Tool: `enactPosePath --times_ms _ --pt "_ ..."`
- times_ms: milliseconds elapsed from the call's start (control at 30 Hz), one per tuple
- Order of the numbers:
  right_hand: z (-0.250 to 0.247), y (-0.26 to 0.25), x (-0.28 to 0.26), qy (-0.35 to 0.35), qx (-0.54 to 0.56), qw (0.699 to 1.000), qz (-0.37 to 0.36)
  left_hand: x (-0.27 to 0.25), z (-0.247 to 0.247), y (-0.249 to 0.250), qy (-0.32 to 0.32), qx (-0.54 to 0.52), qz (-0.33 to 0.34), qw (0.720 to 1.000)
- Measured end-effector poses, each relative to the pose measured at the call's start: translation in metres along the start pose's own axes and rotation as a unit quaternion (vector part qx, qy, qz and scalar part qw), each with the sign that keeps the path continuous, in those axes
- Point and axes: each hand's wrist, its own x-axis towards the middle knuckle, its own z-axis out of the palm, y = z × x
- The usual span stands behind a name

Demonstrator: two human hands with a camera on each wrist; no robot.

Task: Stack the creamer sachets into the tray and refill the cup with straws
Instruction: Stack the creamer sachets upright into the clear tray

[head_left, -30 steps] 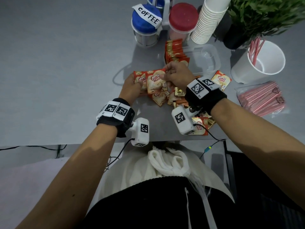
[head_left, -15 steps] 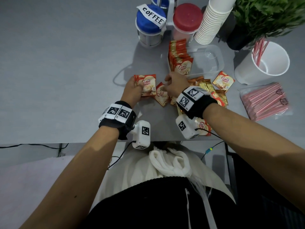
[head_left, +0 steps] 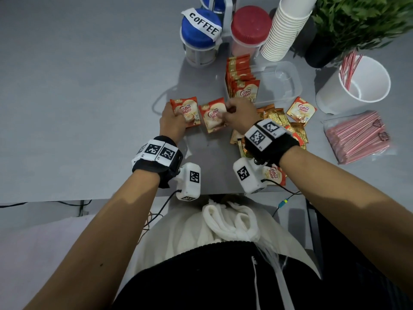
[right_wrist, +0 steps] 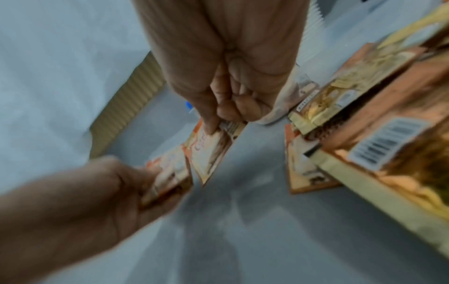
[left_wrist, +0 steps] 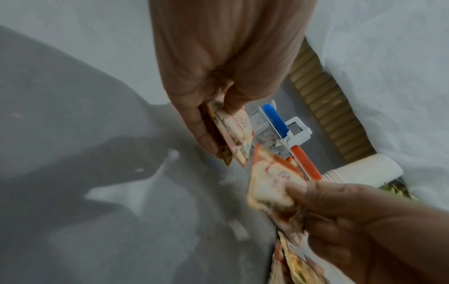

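My left hand (head_left: 176, 117) grips a small stack of orange creamer sachets (head_left: 185, 110) just above the grey table (head_left: 89, 108). Close to its right, my right hand (head_left: 226, 110) pinches a single sachet (head_left: 212, 118) by its edge. In the left wrist view, my left hand (left_wrist: 218, 123) clamps the stack (left_wrist: 233, 136), with the single sachet (left_wrist: 269, 184) near it. Blurred in the right wrist view, my right hand (right_wrist: 218, 117) holds that sachet (right_wrist: 209, 151). The clear tray (head_left: 288, 86) has several sachets standing on edge (head_left: 242, 83) at its left end. A white cup (head_left: 357, 90) holds a few straws (head_left: 349, 68).
Loose sachets (head_left: 279, 121) lie under and right of my right wrist. A bag of pink straws (head_left: 357, 136) lies at the right. Behind stand a blue-lidded coffee jar (head_left: 201, 34), a red-lidded jar (head_left: 250, 25), stacked paper cups (head_left: 283, 30) and a plant (head_left: 357, 23).
My right hand left the stack in my left hand, dropped to the loose pile, and took hold of one sachet. It now holds that sachet beside the stack.
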Motion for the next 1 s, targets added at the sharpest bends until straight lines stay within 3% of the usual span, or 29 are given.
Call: enactPosePath --times_ms 133,233,367,500,700,900,1000 --pt "-0.010 -0.001 0.002 0.013 0.140 0.990 0.018 -0.007 0.012 0.022 -0.038 -0.052 0.015 0.998" --pt "-0.013 0.000 0.004 0.034 0.179 0.983 0.031 -0.011 0.028 0.038 -0.073 -0.082 0.023 0.994" --pt "-0.020 0.006 0.010 0.072 0.200 0.976 0.047 -0.008 0.045 0.048 -0.084 -0.047 0.030 0.995" --pt "-0.034 0.013 0.012 0.057 0.234 0.969 0.050 -0.012 0.066 0.059 -0.127 -0.046 0.043 0.990" --pt "-0.063 0.023 0.013 0.062 0.315 0.945 0.056 -0.012 0.094 0.072 -0.172 0.015 0.114 0.978" --pt "-0.107 0.033 0.027 0.103 0.282 0.954 0.010 0.000 0.115 0.105 -0.167 0.117 0.209 0.956" --pt "-0.125 0.044 0.043 0.142 0.234 0.962 0.024 0.007 0.120 0.109 -0.129 0.175 0.241 0.946"
